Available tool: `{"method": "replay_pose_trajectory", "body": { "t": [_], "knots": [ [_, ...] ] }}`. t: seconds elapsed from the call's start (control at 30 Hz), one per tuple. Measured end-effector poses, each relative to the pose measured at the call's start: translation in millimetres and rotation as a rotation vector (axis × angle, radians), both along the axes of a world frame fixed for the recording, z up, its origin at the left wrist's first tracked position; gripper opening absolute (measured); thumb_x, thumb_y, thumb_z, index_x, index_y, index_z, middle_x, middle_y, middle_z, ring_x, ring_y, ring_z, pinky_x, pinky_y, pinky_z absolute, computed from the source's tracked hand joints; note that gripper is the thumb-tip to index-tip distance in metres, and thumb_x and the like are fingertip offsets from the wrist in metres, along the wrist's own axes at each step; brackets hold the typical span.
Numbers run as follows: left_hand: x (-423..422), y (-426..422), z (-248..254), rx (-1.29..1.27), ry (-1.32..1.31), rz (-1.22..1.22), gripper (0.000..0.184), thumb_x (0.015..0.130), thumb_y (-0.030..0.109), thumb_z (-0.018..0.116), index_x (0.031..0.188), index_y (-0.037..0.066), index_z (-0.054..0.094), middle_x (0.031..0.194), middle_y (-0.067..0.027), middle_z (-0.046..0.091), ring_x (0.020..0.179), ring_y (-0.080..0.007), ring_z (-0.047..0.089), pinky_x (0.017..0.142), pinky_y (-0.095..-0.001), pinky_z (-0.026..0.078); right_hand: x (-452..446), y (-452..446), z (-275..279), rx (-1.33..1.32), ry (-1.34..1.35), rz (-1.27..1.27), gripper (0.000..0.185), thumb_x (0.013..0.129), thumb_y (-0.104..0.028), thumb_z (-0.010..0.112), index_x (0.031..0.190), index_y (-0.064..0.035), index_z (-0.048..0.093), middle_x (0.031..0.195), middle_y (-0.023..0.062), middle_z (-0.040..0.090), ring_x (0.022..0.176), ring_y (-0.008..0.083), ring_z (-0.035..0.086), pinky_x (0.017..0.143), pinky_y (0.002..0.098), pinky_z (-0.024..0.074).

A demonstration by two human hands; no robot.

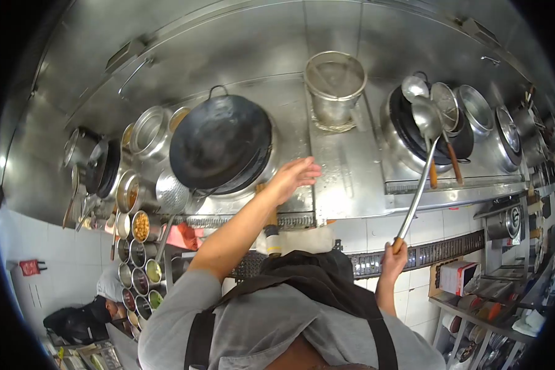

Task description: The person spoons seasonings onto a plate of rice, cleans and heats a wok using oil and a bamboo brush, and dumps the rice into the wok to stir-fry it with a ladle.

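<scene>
My right hand (393,261) is closed round the wooden end of a long-handled steel ladle (416,198). The bowl of that ladle reaches over the right burner, above a dark wok (401,126) where another ladle (415,88) and a wire strainer (445,102) with wooden handles rest. My left hand (295,179) is held out over the steel counter with its fingers stretched, holding nothing. Just left of it, a large black wok (221,142) sits on the left burner. Under my left forearm a wooden handle (271,219) partly shows.
A steel pot with a sieve on top (335,86) stands at the back between the burners. At left are a perforated skimmer (173,192) and several seasoning tins (140,227). Another person (83,317) is at lower left. Shelves with a box (459,277) stand at right.
</scene>
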State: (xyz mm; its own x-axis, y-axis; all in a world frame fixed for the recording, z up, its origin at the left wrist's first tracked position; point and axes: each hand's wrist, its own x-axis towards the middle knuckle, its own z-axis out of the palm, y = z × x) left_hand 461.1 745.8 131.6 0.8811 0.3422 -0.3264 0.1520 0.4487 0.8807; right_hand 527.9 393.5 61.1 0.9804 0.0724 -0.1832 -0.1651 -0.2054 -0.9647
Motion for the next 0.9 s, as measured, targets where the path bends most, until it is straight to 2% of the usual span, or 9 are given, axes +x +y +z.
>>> {"method": "replay_pose_trajectory", "body": {
  "t": [0.1, 0.23, 0.37, 0.47, 0.53, 0.6, 0.73, 0.8, 0.9],
  "knots": [
    [95.3, -13.8, -24.2, -0.311, 0.024, 0.028, 0.061, 0.090, 0.032, 0.053, 0.133, -0.005, 0.029, 0.112, -0.0204, 0.057, 0.109, -0.0289, 0.054, 0.090, -0.0384, 0.046, 8.5, -10.7, -2.0, 0.012, 0.033, 0.018, 0.022, 0.080, -0.001, 0.059, 0.100, 0.0014, 0.051, 0.061, 0.0018, 0.046, 0.042, 0.0069, 0.039, 0.036, 0.0229, 0.0299],
    [163.2, -44.2, -2.9, -0.649, -0.083, 0.130, 0.054, 0.090, 0.028, 0.053, 0.128, -0.004, 0.032, 0.103, -0.0190, 0.058, 0.105, -0.0299, 0.056, 0.088, -0.0391, 0.047, 14.3, -11.3, 6.9, 0.078, 0.041, 0.069, 0.022, 0.080, -0.002, 0.058, 0.100, 0.0020, 0.051, 0.063, 0.0031, 0.048, 0.044, 0.0075, 0.042, 0.039, 0.0231, 0.0339],
    [167.5, -5.6, 9.7, -0.553, -0.165, 0.240, 0.031, 0.089, 0.015, 0.051, 0.112, -0.003, 0.042, 0.087, -0.0155, 0.057, 0.072, -0.0196, 0.056, 0.057, -0.0274, 0.047, 40.5, 7.5, 39.1, -0.039, -0.040, 0.131, 0.022, 0.080, -0.004, 0.058, 0.100, 0.0027, 0.054, 0.066, 0.0043, 0.051, 0.052, 0.0090, 0.050, 0.046, 0.0255, 0.0389],
    [120.6, 48.3, 22.9, -0.393, -0.109, 0.364, 0.021, 0.087, 0.001, 0.047, 0.108, -0.002, 0.044, 0.076, -0.0123, 0.056, 0.053, -0.0113, 0.045, 0.040, -0.0216, 0.035, 97.5, 25.0, 50.9, -0.264, -0.328, 0.266, 0.025, 0.080, -0.007, 0.060, 0.103, 0.0028, 0.055, 0.066, 0.0106, 0.054, 0.053, 0.0141, 0.054, 0.048, 0.0285, 0.0429],
    [71.6, 56.1, 43.0, -0.272, -0.081, 0.430, 0.021, 0.086, 0.000, 0.047, 0.107, -0.003, 0.047, 0.073, -0.0108, 0.056, 0.051, -0.0111, 0.046, 0.038, -0.0216, 0.033, 143.0, 46.8, 73.6, -0.449, -0.658, 0.355, 0.023, 0.081, -0.005, 0.057, 0.103, 0.0005, 0.057, 0.075, 0.0193, 0.058, 0.067, 0.0349, 0.059, 0.059, 0.0383, 0.0454],
    [14.0, 58.8, 60.1, -0.195, -0.162, 0.405, 0.029, 0.086, 0.000, 0.047, 0.115, -0.003, 0.045, 0.071, -0.0100, 0.056, 0.048, -0.0106, 0.045, 0.037, -0.0205, 0.032, 188.4, 79.1, 102.9, -0.443, -0.956, 0.452, 0.026, 0.081, -0.004, 0.055, 0.107, -0.0014, 0.057, 0.083, 0.0250, 0.057, 0.074, 0.0436, 0.057, 0.065, 0.0449, 0.0458],
    [-82.9, 47.5, 59.8, -0.041, -0.166, 0.664, 0.032, 0.088, 0.003, 0.045, 0.120, -0.002, 0.042, 0.070, -0.0100, 0.056, 0.043, -0.0102, 0.043, 0.034, -0.0208, 0.030, 251.2, 153.0, 167.5, -0.779, -1.047, 0.783, 0.041, 0.073, 0.003, 0.056, 0.113, -0.0061, 0.057, 0.094, 0.0199, 0.059, 0.086, 0.0394, 0.058, 0.075, 0.0450, 0.0463],
    [-128.6, 34.5, 57.3, 0.050, -0.149, 0.766, 0.030, 0.089, 0.004, 0.045, 0.118, -0.002, 0.043, 0.070, -0.0099, 0.055, 0.041, -0.0099, 0.042, 0.031, -0.0205, 0.029, 272.9, 188.5, 181.5, -0.929, -1.138, 0.886, 0.038, 0.075, -0.002, 0.057, 0.111, -0.0116, 0.059, 0.097, 0.0207, 0.057, 0.085, 0.0406, 0.058, 0.075, 0.0459, 0.0476],
    [-193.2, 13.6, 32.6, 0.032, -0.146, 0.929, 0.029, 0.089, 0.004, 0.044, 0.117, -0.001, 0.043, 0.071, -0.0097, 0.055, 0.039, -0.0096, 0.041, 0.030, -0.0200, 0.029, 286.1, 239.4, 194.9, -1.043, -1.136, 0.956, 0.027, 0.075, -0.003, 0.055, 0.100, -0.0092, 0.064, 0.093, 0.0204, 0.062, 0.088, 0.0378, 0.060, 0.078, 0.0449, 0.0481]
  ]
}}
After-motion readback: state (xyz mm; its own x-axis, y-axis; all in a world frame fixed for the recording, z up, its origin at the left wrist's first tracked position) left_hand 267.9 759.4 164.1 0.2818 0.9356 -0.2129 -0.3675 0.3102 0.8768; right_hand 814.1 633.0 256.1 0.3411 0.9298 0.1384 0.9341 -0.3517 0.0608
